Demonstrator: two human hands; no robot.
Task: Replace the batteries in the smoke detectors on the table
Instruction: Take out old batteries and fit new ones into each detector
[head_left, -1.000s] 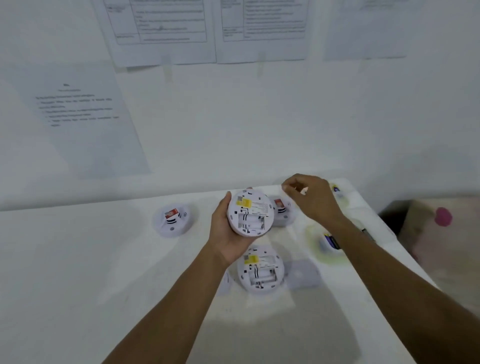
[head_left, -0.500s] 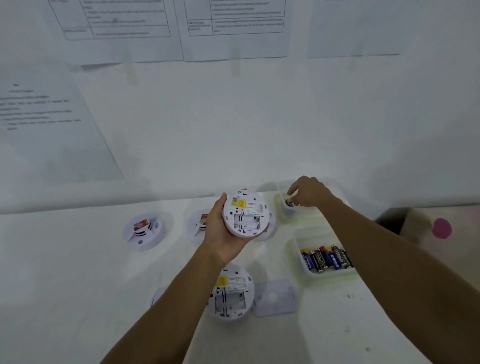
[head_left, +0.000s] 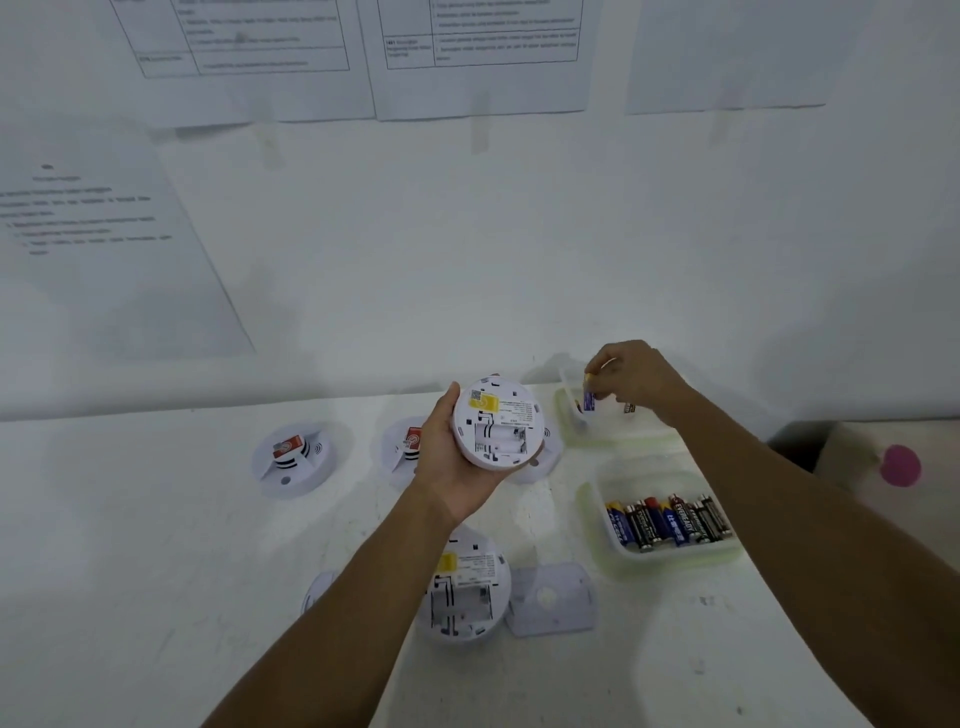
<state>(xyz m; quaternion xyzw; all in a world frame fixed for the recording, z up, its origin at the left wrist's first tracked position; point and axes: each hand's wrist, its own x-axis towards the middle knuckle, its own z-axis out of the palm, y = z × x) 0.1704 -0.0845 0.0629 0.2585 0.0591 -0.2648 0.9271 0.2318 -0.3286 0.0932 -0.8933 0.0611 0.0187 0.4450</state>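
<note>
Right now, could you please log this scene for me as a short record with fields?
left hand: grips held detector, back side up, battery bay looks empty
right hand: pinches battery over far tray
near tray: holds a row of batteries
open detector: back up on table, under the left forearm
cover: flat on table, right of open detector
far-left detector: face up on table

The white wall (head_left: 467, 260) facing me carries taped printed sheets (head_left: 249, 47) across the top of the frame and a text page (head_left: 104, 234) at the left. A blurred pink round thing (head_left: 900, 465) sits at the right edge.
</note>
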